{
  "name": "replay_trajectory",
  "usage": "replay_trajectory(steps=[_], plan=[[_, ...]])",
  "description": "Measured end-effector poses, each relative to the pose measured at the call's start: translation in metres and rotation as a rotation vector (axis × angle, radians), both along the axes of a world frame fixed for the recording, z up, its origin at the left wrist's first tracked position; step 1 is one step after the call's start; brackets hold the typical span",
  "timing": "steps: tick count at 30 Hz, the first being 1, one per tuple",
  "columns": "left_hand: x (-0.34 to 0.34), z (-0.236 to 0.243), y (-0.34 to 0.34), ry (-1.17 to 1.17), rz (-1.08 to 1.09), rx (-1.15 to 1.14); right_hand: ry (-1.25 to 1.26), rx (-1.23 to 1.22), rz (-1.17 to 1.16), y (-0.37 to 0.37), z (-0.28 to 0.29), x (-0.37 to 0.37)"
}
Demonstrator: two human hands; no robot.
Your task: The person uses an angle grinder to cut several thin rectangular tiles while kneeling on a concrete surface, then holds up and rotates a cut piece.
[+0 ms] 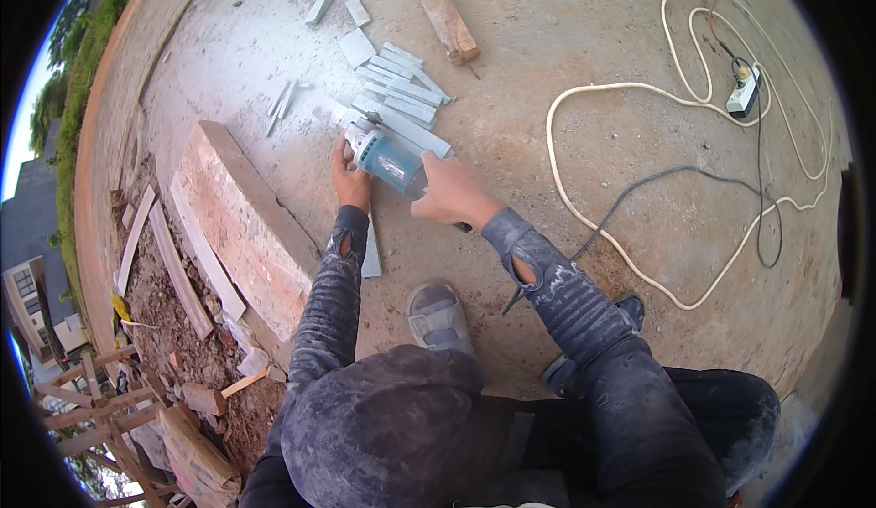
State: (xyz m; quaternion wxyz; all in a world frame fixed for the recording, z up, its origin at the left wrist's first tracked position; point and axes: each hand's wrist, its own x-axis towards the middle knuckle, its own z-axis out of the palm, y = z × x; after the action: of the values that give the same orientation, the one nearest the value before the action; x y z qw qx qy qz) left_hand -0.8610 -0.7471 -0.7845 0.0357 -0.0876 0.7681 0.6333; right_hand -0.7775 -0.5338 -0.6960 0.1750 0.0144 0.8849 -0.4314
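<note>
Daylight falls on a dusty concrete floor (584,43) stretching from eleven to four o'clock. Reddish soil (173,335) lies toward eight, near a timber frame (105,412). Nine holds a grey wall (36,193) and windows (25,282); ten, greenery (71,98) beside pale sky (38,75).

A teal cylindrical power tool (391,163) is gripped by the left fingers (340,154) and right fingers (436,171). Flat, pale grey rectangular strips (401,104) are clustered nearby on dusty brown ground (520,43).
</note>
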Motion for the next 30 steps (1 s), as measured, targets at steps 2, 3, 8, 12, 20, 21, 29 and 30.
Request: replay_trajectory(steps=[2,3,8,12,20,21,29,30], plan=[[-0.001,-0.002,-0.001,0.035,-0.007,0.01,0.001,0.006,0.004,-0.001,0.0,0.0],[-0.002,-0.002,-0.002,0.035,-0.009,0.0,0.007,0.005,0.004,-0.001,-0.001,-0.001],[-0.001,-0.004,-0.001,0.022,-0.02,-0.016,-0.015,0.007,0.011,0.002,-0.002,0.0],[-0.003,-0.006,-0.006,0.038,-0.022,-0.046,-0.01,0.008,0.016,0.001,0.0,0.0],[-0.004,-0.007,-0.006,0.091,-0.049,-0.073,-0.035,0.012,0.03,0.003,0.004,0.001],[-0.003,-0.006,-0.005,0.083,-0.047,-0.063,-0.038,0.011,0.03,0.004,0.004,0.001],[0.0,-0.001,0.0,0.077,-0.057,-0.065,-0.033,-0.004,0.022,0.006,0.002,0.003],[0.0,-0.001,-0.002,0.085,-0.061,-0.079,-0.036,-0.004,0.026,0.005,0.003,0.003]])
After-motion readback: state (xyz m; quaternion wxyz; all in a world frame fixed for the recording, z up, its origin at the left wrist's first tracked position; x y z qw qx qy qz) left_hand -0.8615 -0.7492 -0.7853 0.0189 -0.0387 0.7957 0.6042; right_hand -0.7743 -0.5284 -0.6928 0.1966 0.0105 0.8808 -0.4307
